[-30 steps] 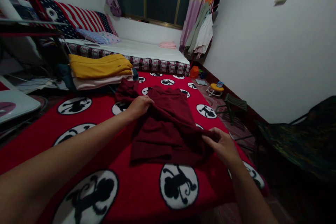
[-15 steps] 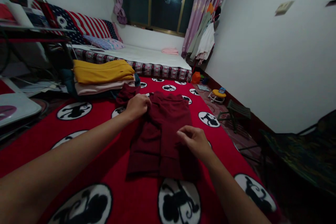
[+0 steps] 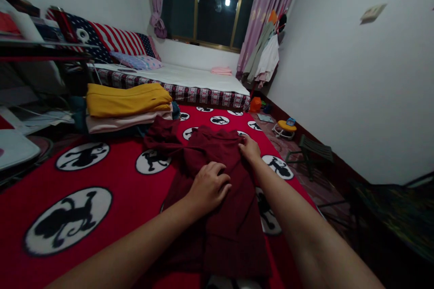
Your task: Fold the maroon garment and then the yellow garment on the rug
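A dark red garment (image 3: 233,216) lies spread on the red blanket, with one part reaching left toward the folded clothes; its exact kind is unclear. My left hand (image 3: 208,189) rests on the middle of the cloth, fingers slightly bent and apart. Farther up, my right hand (image 3: 250,148) has its fingers closed on the garment's upper right edge. Wrinkles run across the cloth between the two hands.
A folded stack with yellow clothing (image 3: 129,99) on top sits at the left. Beyond stands a low bed (image 3: 190,70). Along the right are a yellow stool (image 3: 285,126), a dark folding stool (image 3: 315,149) and a camouflage chair (image 3: 400,216). A desk (image 3: 50,45) stands left.
My left hand has left the garment's upper left side and come nearer, onto its middle. My right hand has moved forward to its upper right edge. The view has shifted slightly.
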Available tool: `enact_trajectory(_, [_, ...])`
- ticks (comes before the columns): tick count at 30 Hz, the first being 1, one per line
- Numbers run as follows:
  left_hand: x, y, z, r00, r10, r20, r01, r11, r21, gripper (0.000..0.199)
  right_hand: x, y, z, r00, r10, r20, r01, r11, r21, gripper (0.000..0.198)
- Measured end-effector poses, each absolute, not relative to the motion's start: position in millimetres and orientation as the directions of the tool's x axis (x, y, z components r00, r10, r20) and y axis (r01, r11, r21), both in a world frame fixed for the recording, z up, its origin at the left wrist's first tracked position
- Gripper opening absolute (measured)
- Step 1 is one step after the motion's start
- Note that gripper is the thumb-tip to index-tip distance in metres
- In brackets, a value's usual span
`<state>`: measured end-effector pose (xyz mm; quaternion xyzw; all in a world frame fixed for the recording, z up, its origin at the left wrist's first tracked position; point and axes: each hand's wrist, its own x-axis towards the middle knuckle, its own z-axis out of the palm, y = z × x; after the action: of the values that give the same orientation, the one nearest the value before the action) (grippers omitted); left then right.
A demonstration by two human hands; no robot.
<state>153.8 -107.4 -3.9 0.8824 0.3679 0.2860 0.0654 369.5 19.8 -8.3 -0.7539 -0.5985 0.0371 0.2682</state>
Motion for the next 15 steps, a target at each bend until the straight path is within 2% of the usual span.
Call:
enact_trajectory(5, [157,-113,-8,0.601,0.663,0.445,0.605,-0.742,0.288,0.013,373,27,-10,0.288,0.927,0.239,0.899,-0.176,-0.401,0.022])
enact_trajectory(15, [159,-114,-11,0.612,0.662,0.433,0.604,-0.745,0.284,0.015,382,24,9,0.492,0.801,0.342,0.855,-0.371,-0.361,0.031])
